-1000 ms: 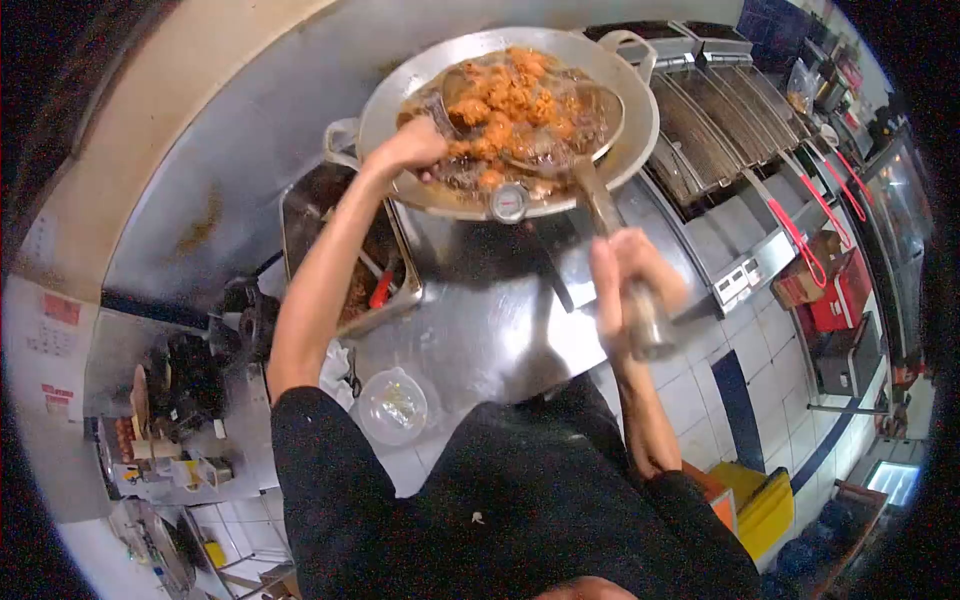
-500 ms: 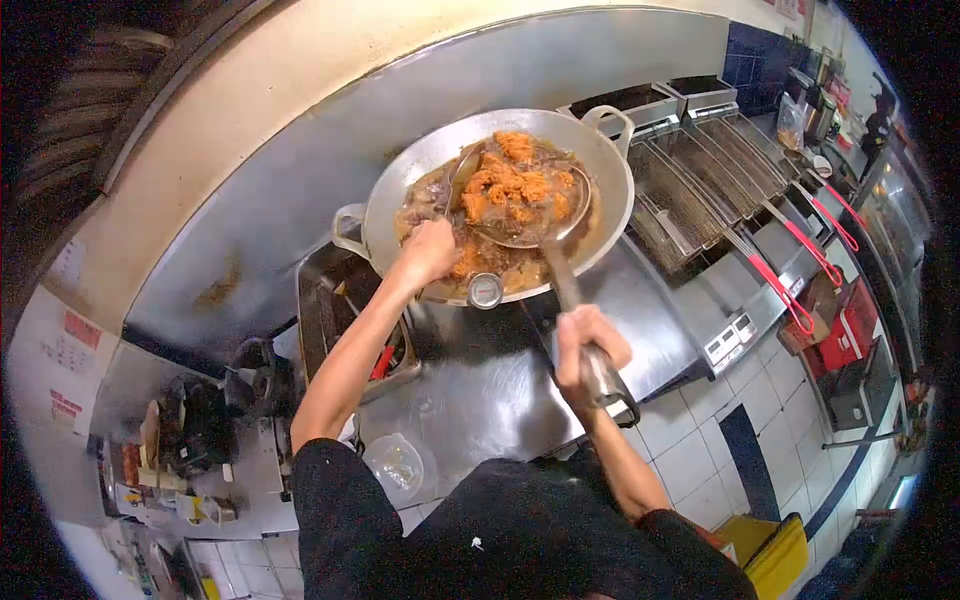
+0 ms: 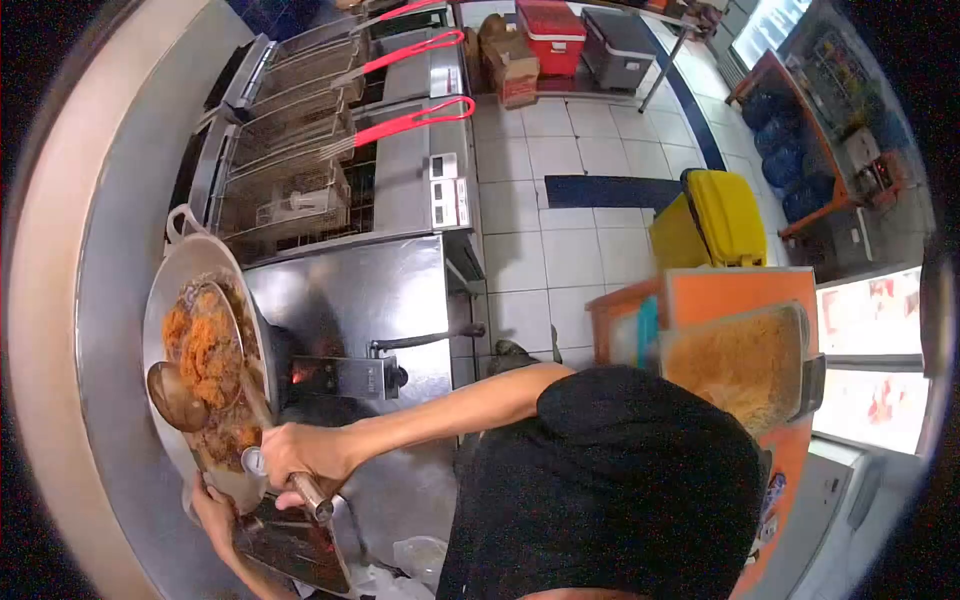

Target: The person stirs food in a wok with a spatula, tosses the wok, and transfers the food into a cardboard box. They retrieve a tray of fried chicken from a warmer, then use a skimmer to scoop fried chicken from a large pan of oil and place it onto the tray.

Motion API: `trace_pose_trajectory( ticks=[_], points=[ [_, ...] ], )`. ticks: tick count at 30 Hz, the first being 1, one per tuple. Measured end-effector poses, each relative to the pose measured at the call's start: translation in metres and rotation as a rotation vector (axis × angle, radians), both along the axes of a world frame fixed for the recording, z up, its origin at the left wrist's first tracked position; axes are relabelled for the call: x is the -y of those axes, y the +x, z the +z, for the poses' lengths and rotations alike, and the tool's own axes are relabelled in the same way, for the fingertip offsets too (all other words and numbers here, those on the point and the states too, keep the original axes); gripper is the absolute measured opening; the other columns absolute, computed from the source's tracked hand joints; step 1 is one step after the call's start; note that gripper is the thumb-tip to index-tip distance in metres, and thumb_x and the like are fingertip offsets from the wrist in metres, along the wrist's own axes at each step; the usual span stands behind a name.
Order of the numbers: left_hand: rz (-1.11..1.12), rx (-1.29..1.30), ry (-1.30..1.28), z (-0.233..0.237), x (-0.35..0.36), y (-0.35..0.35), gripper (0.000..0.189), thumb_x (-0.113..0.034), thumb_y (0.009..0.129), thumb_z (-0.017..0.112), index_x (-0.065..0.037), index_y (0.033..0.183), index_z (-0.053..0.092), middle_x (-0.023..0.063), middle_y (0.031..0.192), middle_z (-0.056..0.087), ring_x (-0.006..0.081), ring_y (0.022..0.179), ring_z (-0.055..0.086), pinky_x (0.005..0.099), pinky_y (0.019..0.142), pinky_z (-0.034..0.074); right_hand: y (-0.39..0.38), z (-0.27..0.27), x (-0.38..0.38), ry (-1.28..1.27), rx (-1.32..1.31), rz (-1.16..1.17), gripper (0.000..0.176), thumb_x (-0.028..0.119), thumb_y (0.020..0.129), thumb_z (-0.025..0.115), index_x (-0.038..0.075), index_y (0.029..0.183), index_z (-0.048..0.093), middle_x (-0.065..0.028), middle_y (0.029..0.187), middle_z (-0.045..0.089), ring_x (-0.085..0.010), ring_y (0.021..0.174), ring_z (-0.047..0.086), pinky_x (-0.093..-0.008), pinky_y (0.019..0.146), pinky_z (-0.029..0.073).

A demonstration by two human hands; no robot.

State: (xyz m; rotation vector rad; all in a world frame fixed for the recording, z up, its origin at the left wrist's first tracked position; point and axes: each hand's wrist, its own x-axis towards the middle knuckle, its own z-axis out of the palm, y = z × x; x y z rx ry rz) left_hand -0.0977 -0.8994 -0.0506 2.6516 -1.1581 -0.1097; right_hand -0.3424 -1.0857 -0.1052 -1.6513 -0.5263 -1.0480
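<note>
My right hand [image 3: 305, 460] is closed around the long handle of a metal strainer [image 3: 258, 400]. Its bowl lies in a large metal wok [image 3: 255, 320] and carries a heap of orange-brown fried pieces [image 3: 212, 350]. Beside that heap, at the wok's left, a round metal ladle [image 3: 178, 398] tilts over the bubbling oil. My left hand [image 3: 212, 515] is at the wok's near rim, fingers curled and partly hidden, seemingly round the ladle's handle. A dial thermometer [image 3: 253, 461] sits at the rim near my right hand.
Fryer baskets with red handles [image 3: 410, 125] stand beyond the wok. Steel counter [image 3: 350, 280] runs to its right, with a burner control [image 3: 385, 378]. A dark tray [image 3: 300, 550] lies near my left arm. Behind me are a yellow bin [image 3: 725, 215] and a tub of brown crumbs [image 3: 740, 360].
My view has swung to the right, so the wok now appears at the left. The strainer stays in my right hand. My left hand now appears lower, at the wok's near rim.
</note>
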Motion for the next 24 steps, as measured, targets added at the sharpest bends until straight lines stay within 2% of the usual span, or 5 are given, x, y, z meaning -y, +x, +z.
trace_pose_trajectory(
  ticks=[2, 6, 9, 15, 24],
  points=[
    [0.118, 0.108, 0.234, 0.006, -0.007, -0.004, 0.041, -0.006, 0.089, 0.04, 0.003, 0.129, 0.044, 0.0222, 0.096, 0.061, 0.0251, 0.075, 0.061, 0.0331, 0.069, 0.048, -0.005, -0.001, -0.008, 0.091, 0.036, -0.078, 0.028, 0.013, 0.073, 0.067, 0.007, 0.053, 0.048, -0.0069, 0.058, 0.05, -0.0265, 0.059, 0.05, -0.0372, 0.068, 0.042],
    [0.187, -0.096, 0.001, 0.026, 0.016, -0.042, 0.045, -0.017, 0.089, 0.048, 0.0, 0.131, 0.044, 0.0253, 0.103, 0.061, 0.0319, 0.095, 0.059, 0.0359, 0.083, 0.044, 0.002, -0.003, 0.002, 0.089, 0.097, -0.1, 0.016, 0.008, 0.069, 0.067, 0.012, 0.059, 0.056, -0.003, 0.058, 0.05, -0.0203, 0.062, 0.053, -0.0349, 0.07, 0.044],
    [0.107, 0.138, 0.167, 0.025, 0.009, -0.043, 0.03, -0.013, 0.081, 0.053, 0.004, 0.105, 0.055, 0.0247, 0.076, 0.061, 0.0348, 0.071, 0.062, 0.0457, 0.058, 0.045, 0.014, -0.015, -0.017, 0.092, 0.032, -0.138, 0.016, 0.001, 0.065, 0.069, 0.009, 0.059, 0.056, -0.0041, 0.059, 0.054, -0.0213, 0.059, 0.054, -0.0347, 0.068, 0.044],
    [0.152, 0.114, 0.095, 0.024, 0.008, -0.065, 0.028, -0.011, 0.087, 0.043, 0.003, 0.11, 0.052, 0.0334, 0.091, 0.056, 0.0475, 0.093, 0.053, 0.0516, 0.081, 0.041, 0.022, -0.017, -0.039, 0.084, 0.048, -0.229, 0.027, -0.005, 0.065, 0.065, 0.006, 0.053, 0.043, -0.0066, 0.054, 0.045, -0.0231, 0.053, 0.047, -0.033, 0.062, 0.042],
    [0.128, 0.251, 0.116, 0.017, -0.011, -0.019, 0.024, -0.008, 0.082, 0.046, 0.004, 0.101, 0.055, 0.0301, 0.081, 0.059, 0.0455, 0.081, 0.058, 0.0525, 0.073, 0.045, 0.008, -0.016, -0.028, 0.184, 0.039, -0.23, 0.027, -0.008, 0.068, 0.06, 0.005, 0.054, 0.042, -0.007, 0.057, 0.05, -0.0203, 0.056, 0.052, -0.0323, 0.064, 0.044]
  ],
)
